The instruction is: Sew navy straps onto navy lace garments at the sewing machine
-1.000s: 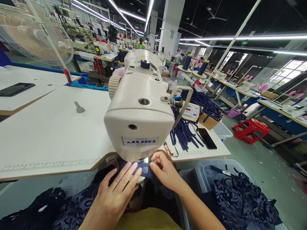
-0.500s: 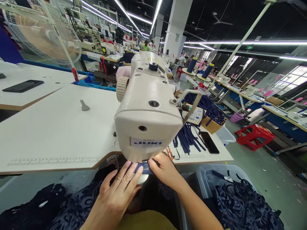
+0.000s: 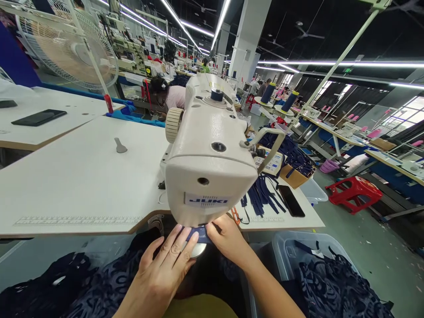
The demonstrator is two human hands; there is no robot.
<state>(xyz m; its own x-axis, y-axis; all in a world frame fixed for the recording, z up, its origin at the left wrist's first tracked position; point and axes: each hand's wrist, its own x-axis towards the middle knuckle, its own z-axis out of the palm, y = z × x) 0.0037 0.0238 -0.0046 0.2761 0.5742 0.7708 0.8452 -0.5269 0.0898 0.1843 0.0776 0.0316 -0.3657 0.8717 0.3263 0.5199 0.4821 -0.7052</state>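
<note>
A white JUKI sewing machine (image 3: 212,176) stands right in front of me, its head hiding the needle area. Beneath it lies a piece of navy fabric (image 3: 200,234), flat over the rounded metal end of the machine bed (image 3: 198,251). My left hand (image 3: 167,263) rests its outstretched, slightly spread fingers on the left part of the fabric. At the right edge, my right hand (image 3: 228,236) holds the fabric between thumb and fingers; some of those fingertips are hidden behind the machine head.
Navy strips (image 3: 261,194), orange-handled snips (image 3: 235,215) and a phone (image 3: 291,201) lie right of the machine. A clear bin (image 3: 278,251) of patterned garments stands at lower right, more dark garments (image 3: 109,274) at lower left. A small grey metal piece (image 3: 120,145) lies on the left tabletop.
The view has shifted slightly, so the scene sits a little further right. Both hands keep nearly the same place on the fabric. A person behind the machine shows more.
</note>
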